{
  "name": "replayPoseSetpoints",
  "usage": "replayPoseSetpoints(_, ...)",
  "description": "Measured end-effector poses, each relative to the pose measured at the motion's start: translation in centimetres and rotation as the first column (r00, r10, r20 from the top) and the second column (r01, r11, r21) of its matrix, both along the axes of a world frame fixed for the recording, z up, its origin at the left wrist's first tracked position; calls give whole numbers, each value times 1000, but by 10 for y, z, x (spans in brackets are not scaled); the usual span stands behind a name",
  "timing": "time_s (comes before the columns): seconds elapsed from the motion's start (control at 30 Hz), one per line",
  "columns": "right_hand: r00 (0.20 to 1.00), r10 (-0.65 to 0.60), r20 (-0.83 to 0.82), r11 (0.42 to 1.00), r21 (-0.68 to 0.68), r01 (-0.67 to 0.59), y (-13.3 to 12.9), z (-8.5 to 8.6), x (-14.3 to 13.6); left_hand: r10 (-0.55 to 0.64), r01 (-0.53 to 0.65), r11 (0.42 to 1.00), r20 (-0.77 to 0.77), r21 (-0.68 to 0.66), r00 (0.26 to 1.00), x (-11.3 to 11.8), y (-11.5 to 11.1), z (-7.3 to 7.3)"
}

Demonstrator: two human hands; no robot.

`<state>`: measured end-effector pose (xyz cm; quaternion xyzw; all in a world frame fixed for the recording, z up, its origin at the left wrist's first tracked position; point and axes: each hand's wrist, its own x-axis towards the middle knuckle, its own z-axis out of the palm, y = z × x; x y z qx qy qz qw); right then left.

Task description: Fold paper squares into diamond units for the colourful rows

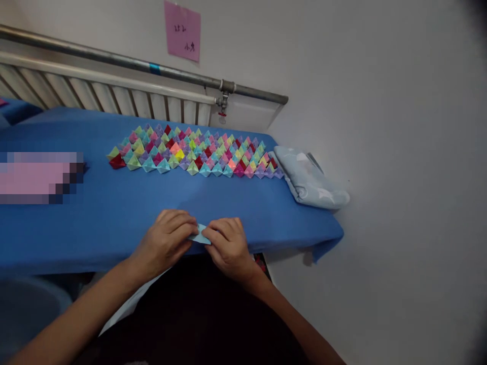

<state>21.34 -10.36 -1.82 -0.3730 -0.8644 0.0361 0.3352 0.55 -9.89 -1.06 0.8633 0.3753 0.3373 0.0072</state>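
Note:
A small piece of light blue folded paper (pixel 200 235) is held between both hands over the front edge of the blue-covered table (pixel 152 195). My left hand (pixel 167 238) pinches its left end, fingers closed. On the right end, my right hand (pixel 228 246) grips with thumb and fingers together. Part of the paper is hidden under the fingertips. Beyond the hands, rows of folded paper pieces (pixel 193 168) in many colours stand close together along the back of the table.
A folded pale blue patterned cloth (pixel 312 180) lies at the table's right end. Behind runs a white radiator (pixel 102 96) with a metal pipe (pixel 114 60) and valve. A pink note (pixel 182 30) hangs on the wall. At left is a blurred pink patch (pixel 30 177).

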Motion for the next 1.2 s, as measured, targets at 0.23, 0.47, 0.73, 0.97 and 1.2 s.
replayPoseSetpoints(0.23,989,-102,104,989,113,90,12,-18,-8,92,-92,981,6,169,996,1,9,-34)
replayPoseSetpoints(0.47,973,-89,213,996,34,83,8,-27,-17,139,-127,986,-116,110,983,-4,11,-39)
replayPoseSetpoints(0.73,976,6,220,1000,13,-9,1,-32,-7,74,-80,996,-118,-45,990,-10,-6,-38)
replayPoseSetpoints(0.97,968,9,252,998,62,-26,2,-38,-2,-144,121,980,-137,-159,980,-7,2,-36)
replayPoseSetpoints(1.2,998,-26,53,1000,17,25,-5,-35,3,-181,124,945,-169,-302,969,-11,9,-34)
